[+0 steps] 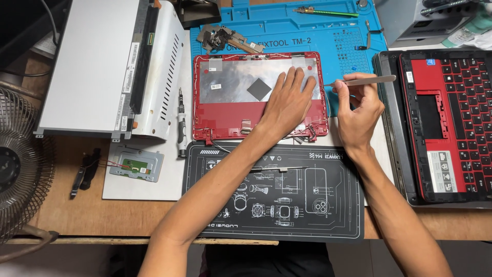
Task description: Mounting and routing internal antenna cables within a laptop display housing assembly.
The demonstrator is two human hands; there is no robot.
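A red laptop lid shell (225, 120) lies inside-up in the middle of the desk, lined with silver foil and a dark square pad. My left hand (288, 102) presses flat on its right half, fingers spread. My right hand (359, 110) sits just off the shell's right edge and pinches metal tweezers (366, 80), whose tip points left at the shell's right rim.
A blue work mat (307, 28) lies behind the shell, a black printed mat (287, 195) in front. A red-and-black laptop keyboard base (451, 123) sits right. A grey display panel (92, 66), screwdriver (181, 123), touchpad board (136, 164) and fan (15, 164) lie left.
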